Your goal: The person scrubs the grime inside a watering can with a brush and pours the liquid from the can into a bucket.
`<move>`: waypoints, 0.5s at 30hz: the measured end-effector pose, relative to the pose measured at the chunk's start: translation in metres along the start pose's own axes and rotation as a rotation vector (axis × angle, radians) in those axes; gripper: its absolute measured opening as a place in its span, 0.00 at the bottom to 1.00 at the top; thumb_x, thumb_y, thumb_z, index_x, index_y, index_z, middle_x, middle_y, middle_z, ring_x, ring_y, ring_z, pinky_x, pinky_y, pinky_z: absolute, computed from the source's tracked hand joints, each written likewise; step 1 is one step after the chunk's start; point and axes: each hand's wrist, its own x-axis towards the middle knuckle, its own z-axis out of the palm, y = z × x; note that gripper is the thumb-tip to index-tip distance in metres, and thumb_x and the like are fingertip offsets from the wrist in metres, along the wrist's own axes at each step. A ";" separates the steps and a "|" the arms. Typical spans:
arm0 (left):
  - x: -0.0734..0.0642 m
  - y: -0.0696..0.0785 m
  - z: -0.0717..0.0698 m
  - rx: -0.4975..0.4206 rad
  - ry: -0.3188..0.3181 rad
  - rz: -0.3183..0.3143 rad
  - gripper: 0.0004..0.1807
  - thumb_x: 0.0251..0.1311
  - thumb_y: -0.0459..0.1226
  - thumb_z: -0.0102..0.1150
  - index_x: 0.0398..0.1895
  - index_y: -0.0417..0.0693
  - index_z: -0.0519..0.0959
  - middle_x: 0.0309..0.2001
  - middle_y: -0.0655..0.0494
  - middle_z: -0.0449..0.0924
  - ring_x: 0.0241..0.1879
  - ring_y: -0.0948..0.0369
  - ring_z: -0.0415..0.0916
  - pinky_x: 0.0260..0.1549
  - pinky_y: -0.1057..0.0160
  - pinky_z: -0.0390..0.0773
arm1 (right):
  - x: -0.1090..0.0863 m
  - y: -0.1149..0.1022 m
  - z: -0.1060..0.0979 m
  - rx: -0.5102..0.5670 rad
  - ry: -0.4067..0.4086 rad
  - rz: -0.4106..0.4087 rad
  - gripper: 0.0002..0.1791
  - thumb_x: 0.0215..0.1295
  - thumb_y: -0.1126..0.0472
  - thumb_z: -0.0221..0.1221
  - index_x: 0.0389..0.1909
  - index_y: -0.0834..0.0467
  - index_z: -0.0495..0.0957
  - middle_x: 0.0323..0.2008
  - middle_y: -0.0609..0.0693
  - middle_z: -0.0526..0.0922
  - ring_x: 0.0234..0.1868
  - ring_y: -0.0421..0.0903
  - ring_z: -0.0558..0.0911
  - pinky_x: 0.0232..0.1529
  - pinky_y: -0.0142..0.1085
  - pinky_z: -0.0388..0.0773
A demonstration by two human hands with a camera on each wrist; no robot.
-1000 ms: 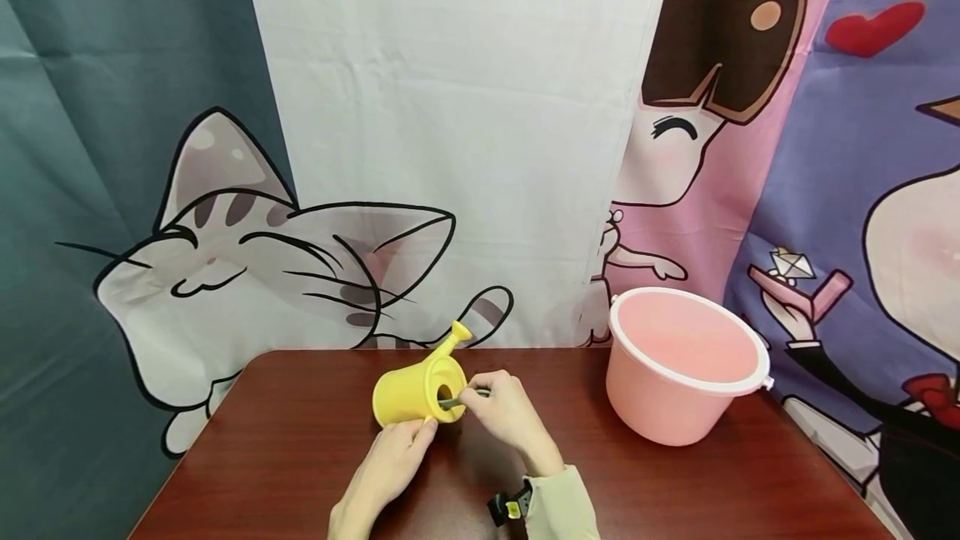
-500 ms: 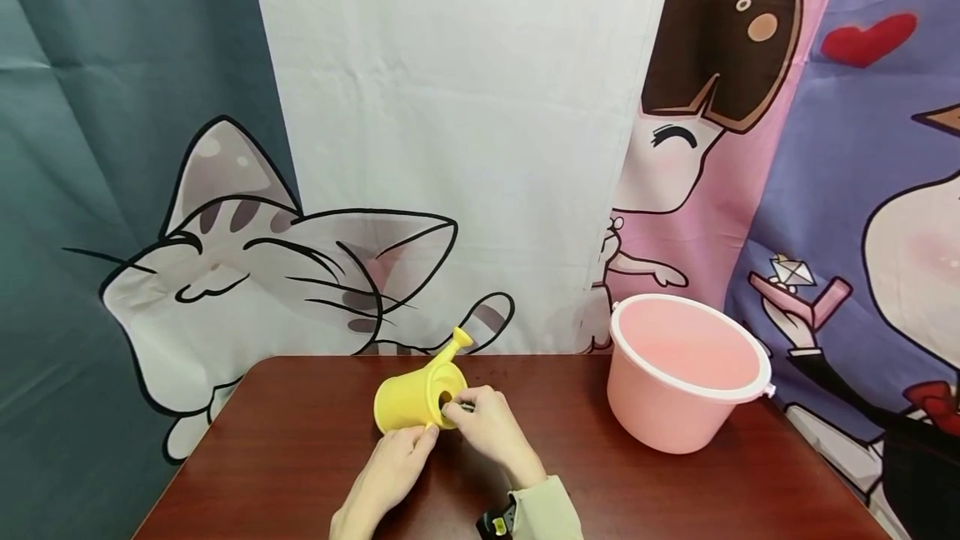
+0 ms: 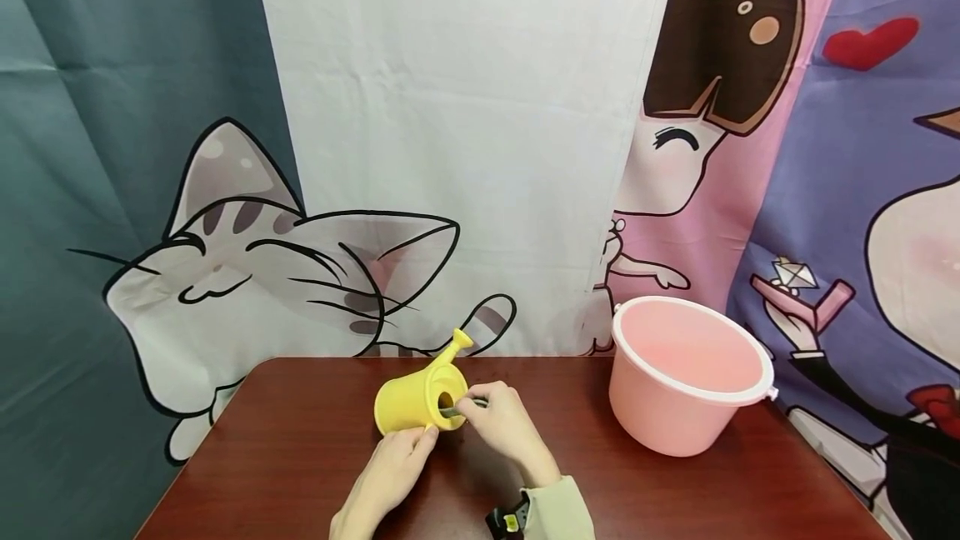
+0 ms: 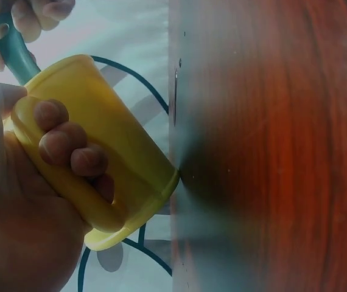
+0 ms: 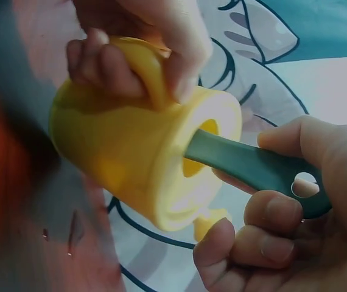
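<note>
A yellow watering can (image 3: 408, 405) lies tipped over the table, its round opening turned toward my right hand. My left hand (image 3: 393, 469) grips its loop handle, fingers curled through it, as the left wrist view shows. With my right hand (image 3: 510, 427) I hold a green tool by its flat handle (image 5: 246, 161), which has a hanging hole at the end. That handle slants into the can's opening, and the tool's far end is hidden inside. The can's spout (image 3: 453, 344) points up and away.
A pink bucket (image 3: 671, 415) with a white rim stands on the right of the brown wooden table (image 3: 262, 457). Behind the table hangs a cloth backdrop (image 3: 465, 107) with cartoon prints. Small droplets (image 5: 70, 253) show on the tabletop.
My right hand has pushed the green tool deeper into the can and then drawn it partly back out. My left hand and the can stay in place; the view has shifted slightly.
</note>
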 end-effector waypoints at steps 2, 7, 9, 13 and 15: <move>0.000 0.000 0.000 -0.001 0.001 0.002 0.26 0.74 0.49 0.44 0.14 0.55 0.63 0.14 0.68 0.55 0.15 0.70 0.50 0.19 0.69 0.58 | 0.000 -0.001 -0.003 0.001 0.002 -0.002 0.08 0.58 0.61 0.59 0.23 0.53 0.83 0.11 0.40 0.62 0.16 0.38 0.61 0.18 0.32 0.58; 0.001 0.000 -0.001 0.006 0.006 -0.004 0.26 0.74 0.50 0.44 0.14 0.56 0.63 0.14 0.68 0.54 0.15 0.70 0.50 0.19 0.69 0.58 | -0.002 -0.002 -0.008 0.012 0.008 0.000 0.09 0.58 0.61 0.59 0.22 0.55 0.83 0.11 0.40 0.61 0.16 0.38 0.60 0.17 0.32 0.56; 0.001 0.000 -0.001 0.004 0.006 -0.006 0.26 0.74 0.50 0.44 0.14 0.56 0.63 0.14 0.68 0.54 0.16 0.70 0.50 0.19 0.69 0.58 | -0.002 -0.002 -0.008 0.015 0.010 0.001 0.08 0.58 0.60 0.59 0.22 0.55 0.83 0.11 0.40 0.61 0.17 0.38 0.60 0.17 0.32 0.56; 0.000 0.000 0.000 -0.007 0.003 -0.002 0.26 0.74 0.50 0.44 0.14 0.55 0.63 0.14 0.68 0.55 0.15 0.70 0.51 0.19 0.69 0.59 | -0.001 0.000 -0.005 0.023 0.002 0.006 0.09 0.58 0.60 0.59 0.22 0.55 0.83 0.12 0.40 0.61 0.17 0.39 0.60 0.17 0.32 0.57; 0.000 0.000 0.000 -0.009 0.000 -0.003 0.26 0.74 0.50 0.44 0.14 0.55 0.63 0.14 0.68 0.55 0.15 0.70 0.51 0.19 0.69 0.58 | 0.000 0.001 -0.002 0.025 -0.005 0.008 0.08 0.59 0.60 0.58 0.23 0.54 0.83 0.12 0.40 0.62 0.17 0.38 0.61 0.18 0.31 0.58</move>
